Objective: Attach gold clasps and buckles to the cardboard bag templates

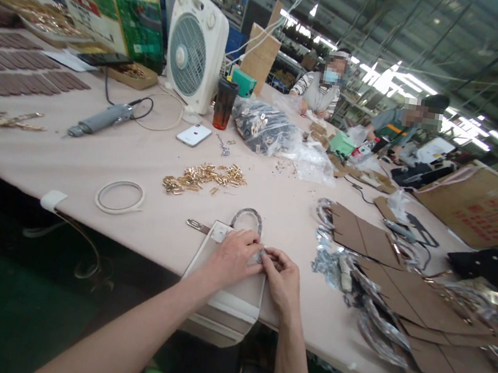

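A cream-white handbag (238, 303) lies at the table's front edge, its lower end overhanging. A ring-shaped handle (249, 213), seemingly wrapped in film, stands out at its far end. From the bag's left corner sticks a brown strap tab (197, 225) with a metal fitting. My left hand (236, 258) rests across the bag's upper part, its fingers bent and pressed on it. Close against those fingertips, my right hand (281, 272) is closed in a pinch at the bag's right edge. A small greyish bit shows between the fingertips, too hidden to name.
Gold hardware (206, 177) lies in a heap beyond the bag, with a tape roll (120, 197) to its left. An electric screwdriver (102, 120), phone (194, 134), fan (195, 47) and tumbler (224, 105) stand farther back. Brown panels (428, 300) cover the right. Two people work opposite.
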The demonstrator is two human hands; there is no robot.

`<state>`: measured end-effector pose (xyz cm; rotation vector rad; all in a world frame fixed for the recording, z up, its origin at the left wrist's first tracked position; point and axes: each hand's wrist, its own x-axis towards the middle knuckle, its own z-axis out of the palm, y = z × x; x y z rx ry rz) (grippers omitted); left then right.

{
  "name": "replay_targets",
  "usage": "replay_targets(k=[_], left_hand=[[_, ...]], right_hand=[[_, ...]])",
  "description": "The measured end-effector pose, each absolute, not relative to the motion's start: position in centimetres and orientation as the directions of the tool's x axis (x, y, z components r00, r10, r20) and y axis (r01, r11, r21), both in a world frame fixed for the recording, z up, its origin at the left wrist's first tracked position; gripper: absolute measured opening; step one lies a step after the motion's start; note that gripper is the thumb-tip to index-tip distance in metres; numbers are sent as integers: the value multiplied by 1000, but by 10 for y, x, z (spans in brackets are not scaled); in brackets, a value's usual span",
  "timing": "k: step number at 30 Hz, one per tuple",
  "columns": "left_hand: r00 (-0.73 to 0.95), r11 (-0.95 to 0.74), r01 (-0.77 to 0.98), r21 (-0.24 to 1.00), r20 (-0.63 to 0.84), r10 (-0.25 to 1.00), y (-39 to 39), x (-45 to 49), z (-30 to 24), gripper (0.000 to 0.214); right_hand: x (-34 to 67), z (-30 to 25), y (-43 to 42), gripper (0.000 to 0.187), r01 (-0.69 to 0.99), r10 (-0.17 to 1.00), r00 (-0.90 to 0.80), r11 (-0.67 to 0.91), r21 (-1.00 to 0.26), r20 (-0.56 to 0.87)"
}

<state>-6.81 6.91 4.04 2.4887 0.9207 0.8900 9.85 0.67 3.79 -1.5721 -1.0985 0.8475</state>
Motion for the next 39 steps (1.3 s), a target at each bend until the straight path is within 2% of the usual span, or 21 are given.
replay_targets(k=[5, 8, 12, 16, 22, 25, 28, 31, 39], left_hand=[[592, -729, 455, 512, 438, 677, 69, -68, 41, 30], [587, -724, 456, 518, 436, 682, 69, -68, 41, 30], [591, -724, 458, 516, 431, 682, 69, -68, 42, 29], [591, -735, 444, 512, 450, 670, 69, -67, 42, 28], [600, -801, 423, 424, 532, 598, 80, -60, 31, 28], [609, -816, 421, 395, 544, 577, 83, -60, 26, 31], [615, -818, 422, 391, 540, 575, 83, -60, 24, 31], [613, -817, 420, 396, 540, 577, 83, -61, 24, 31], [599, -788, 437, 433, 514, 614, 78, -64, 30, 31]], right_hand=[[96, 37, 8, 31, 296, 936, 353, -107, -949, 5], [97, 33, 9, 25, 361, 921, 383, -82, -929, 68], [97, 28, 9, 23, 373, 919, 384, -71, -925, 84], [92, 31, 2, 20, 410, 893, 416, -17, -912, 170], [97, 43, -4, 22, 343, 848, 477, 64, -937, 232], [127, 47, -5, 26, 384, 788, 553, 47, -922, 271], [178, 53, 0, 33, 581, 723, 603, -109, -806, 336], [230, 60, 9, 31, 726, 761, 554, -243, -643, 337], [290, 71, 39, 29, 863, 937, 321, -231, -449, 135]])
